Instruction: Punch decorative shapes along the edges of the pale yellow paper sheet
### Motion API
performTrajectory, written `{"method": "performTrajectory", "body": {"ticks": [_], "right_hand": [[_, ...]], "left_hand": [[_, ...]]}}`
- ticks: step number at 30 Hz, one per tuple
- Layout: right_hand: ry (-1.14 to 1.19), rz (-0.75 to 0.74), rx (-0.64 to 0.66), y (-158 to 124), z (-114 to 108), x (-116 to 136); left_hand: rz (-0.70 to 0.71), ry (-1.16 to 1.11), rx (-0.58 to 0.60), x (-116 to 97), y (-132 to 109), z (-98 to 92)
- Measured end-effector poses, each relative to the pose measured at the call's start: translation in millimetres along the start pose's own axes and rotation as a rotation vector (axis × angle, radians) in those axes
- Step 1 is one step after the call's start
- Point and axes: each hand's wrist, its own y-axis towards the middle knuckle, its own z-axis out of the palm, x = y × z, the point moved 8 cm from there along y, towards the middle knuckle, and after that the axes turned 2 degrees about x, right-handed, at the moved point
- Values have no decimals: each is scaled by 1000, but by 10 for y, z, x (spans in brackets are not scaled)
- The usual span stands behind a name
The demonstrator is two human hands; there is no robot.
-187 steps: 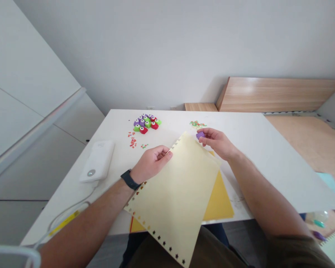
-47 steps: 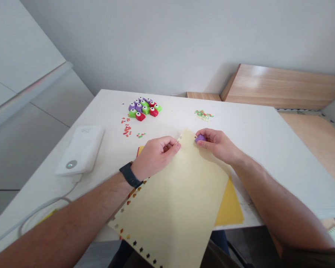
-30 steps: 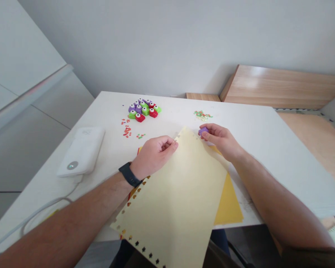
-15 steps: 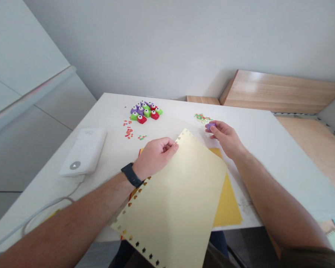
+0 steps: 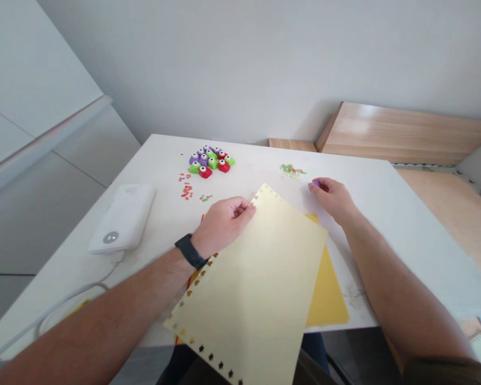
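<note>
My left hand pinches the far corner of a pale yellow sheet whose left and near edges carry rows of punched shapes. The sheet is lifted at an angle over darker yellow paper lying on the white table. My right hand is closed on a small purple paper punch, low at the table surface, just right of a little pile of coloured paper bits. A dark watch sits on my left wrist.
A cluster of purple, green and red punches stands at the far left of the table, with red and green paper bits scattered in front. A white power bank with a cable lies at the left edge. Wooden furniture stands behind.
My right hand has carried the purple punch away from the sheet's top edge, rightward and down to the table beside the scrap pile. My left hand keeps its pinch on the sheet.
</note>
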Motion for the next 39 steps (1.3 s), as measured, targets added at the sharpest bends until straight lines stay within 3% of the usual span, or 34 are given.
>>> {"method": "performTrajectory", "body": {"ticks": [3, 8, 13, 16, 19, 26, 29, 33, 36, 39], "right_hand": [[-166, 85, -32, 92, -148, -194], [-312, 258, -234, 197, -631, -522], [-501, 411, -272, 307, -1081, -1017], [-573, 460, -255, 332, -1241, -1243], [-584, 474, -274, 319, -1284, -1299], [-578, 408, -425, 217, -1113, -945], [-548, 307, -542, 101, -1096, -704], [-522, 175, -594, 0, -1032, -385], [-475, -1, -499, 42, -802, -3], [-383, -218, -251, 111, -326, 540]], "left_hand": [[-7, 27, -29, 33, 13, -27], [-36, 27, -41, 88, 30, -27], [-38, -3, -41, 89, 35, -19], [-30, -5, -33, 79, 39, -11], [-32, 8, -26, 88, 45, -5], [-7, 23, -37, 115, 66, -1], [-12, 43, -41, 115, 73, 3], [-17, 51, -55, 96, 66, -7], [-18, 52, -66, 95, 63, -13], [-16, 49, -70, 111, 75, -11]]}}
